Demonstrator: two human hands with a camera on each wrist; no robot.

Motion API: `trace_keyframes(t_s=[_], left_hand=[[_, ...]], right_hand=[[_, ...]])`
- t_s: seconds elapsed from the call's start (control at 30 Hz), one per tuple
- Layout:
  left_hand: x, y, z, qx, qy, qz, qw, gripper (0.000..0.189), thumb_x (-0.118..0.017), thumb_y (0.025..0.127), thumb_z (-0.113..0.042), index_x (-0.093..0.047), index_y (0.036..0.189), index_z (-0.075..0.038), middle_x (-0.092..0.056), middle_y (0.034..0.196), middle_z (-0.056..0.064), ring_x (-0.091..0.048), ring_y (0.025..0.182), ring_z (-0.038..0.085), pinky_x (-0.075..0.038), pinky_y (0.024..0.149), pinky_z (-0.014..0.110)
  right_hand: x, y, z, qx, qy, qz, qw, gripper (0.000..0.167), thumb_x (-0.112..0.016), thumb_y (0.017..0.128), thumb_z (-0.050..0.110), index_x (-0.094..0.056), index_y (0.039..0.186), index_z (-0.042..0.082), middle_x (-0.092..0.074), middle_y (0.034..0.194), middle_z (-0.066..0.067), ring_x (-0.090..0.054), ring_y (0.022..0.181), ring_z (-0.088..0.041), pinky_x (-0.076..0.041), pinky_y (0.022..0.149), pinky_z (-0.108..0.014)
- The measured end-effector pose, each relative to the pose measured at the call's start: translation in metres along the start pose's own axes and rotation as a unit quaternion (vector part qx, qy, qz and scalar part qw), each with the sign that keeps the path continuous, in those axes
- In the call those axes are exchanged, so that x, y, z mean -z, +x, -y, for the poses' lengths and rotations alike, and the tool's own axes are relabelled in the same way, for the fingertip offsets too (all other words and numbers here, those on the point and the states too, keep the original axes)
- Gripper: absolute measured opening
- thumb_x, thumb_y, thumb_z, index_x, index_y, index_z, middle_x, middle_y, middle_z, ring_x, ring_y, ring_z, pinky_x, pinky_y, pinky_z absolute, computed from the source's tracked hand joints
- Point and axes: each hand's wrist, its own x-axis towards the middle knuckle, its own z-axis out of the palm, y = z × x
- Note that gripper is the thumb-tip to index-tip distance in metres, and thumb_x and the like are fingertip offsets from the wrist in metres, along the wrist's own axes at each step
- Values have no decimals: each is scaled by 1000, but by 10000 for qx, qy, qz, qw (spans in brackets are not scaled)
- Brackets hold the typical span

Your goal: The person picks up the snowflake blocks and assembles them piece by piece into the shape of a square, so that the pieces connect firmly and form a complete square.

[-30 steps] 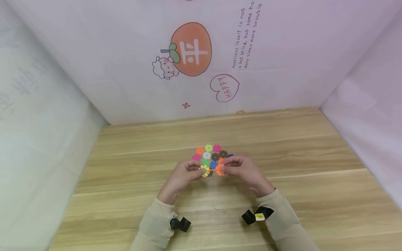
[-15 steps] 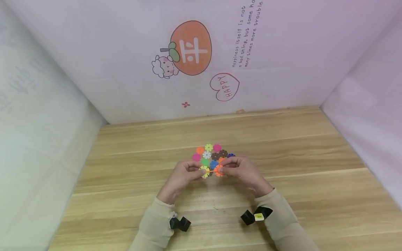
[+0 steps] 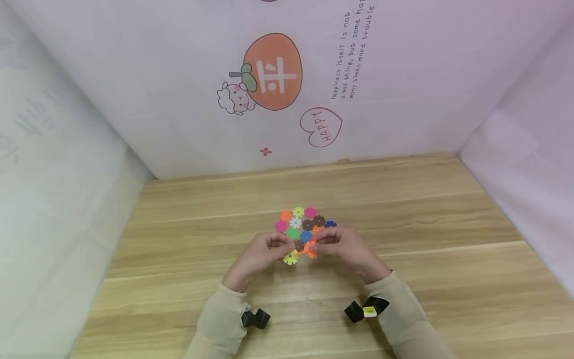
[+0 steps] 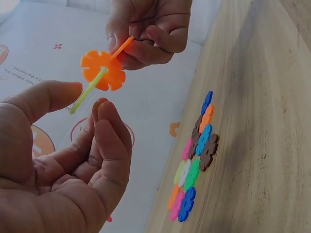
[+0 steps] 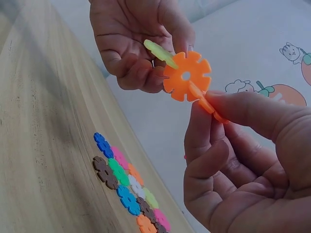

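Observation:
My right hand [image 3: 347,249] pinches an orange notched plastic disc [image 5: 210,108] between thumb and fingertips. A second orange disc [image 4: 103,70] is slotted onto it, and a yellow-green disc [image 4: 88,91] is joined to that one. Together they form a short chain held up in front of me. My left hand [image 3: 264,254] is beside the yellow-green end. In the left wrist view, its thumb [image 4: 63,94] and fingers stand apart around that disc, with a gap between them. The head view shows the yellow-green disc just below the left fingertips.
Several loose notched discs lie flat in a cluster on the wooden table [image 3: 202,214] beyond my hands, among them a white disc [image 3: 295,223], a green disc [image 3: 293,233] and a dark blue disc [image 3: 330,224]. A printed cloth [image 3: 179,89] encloses the back and sides.
My left hand has let go of the yellow-green disc, which now shows lower, below the fingertips. The chain has tilted down on the left. My right hand keeps its pinch.

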Motion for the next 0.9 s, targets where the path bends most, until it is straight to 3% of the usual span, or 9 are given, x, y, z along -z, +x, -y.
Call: trace_keyframes(t_s=[0.17,0.33,0.53,0.9], left_hand=[[-3,-1,0,-10,67,63,10000,28,-70,92,-23,-69,109,-1,-72,106,11,-65,94,15,-53,86,33],[-7,-1,0,43,23,178,9998,23,-72,90,-21,-71,106,-4,-72,100,6,-65,91,16,-53,85,31],[-8,-1,2,106,67,283,9995,19,-73,90,-20,-73,104,-7,-73,100,3,-67,90,15,-55,83,30],[-8,1,4,-68,43,335,9994,19,-71,91,-16,-73,106,-6,-74,101,6,-69,89,14,-57,80,29]], right_hand=[[-3,0,-1,73,-103,199,9997,26,-76,87,19,-71,107,3,-73,97,-4,-69,91,-18,-57,89,-42],[-6,1,-2,200,-139,388,9989,26,-74,88,16,-71,109,1,-73,97,-5,-69,90,-18,-57,85,-36],[-10,2,-4,262,-145,446,9986,25,-76,87,16,-71,107,1,-73,94,-7,-69,88,-19,-57,87,-42],[-11,3,-4,231,-84,450,9987,29,-75,89,21,-71,110,2,-75,100,-9,-70,94,-21,-55,91,-40]])
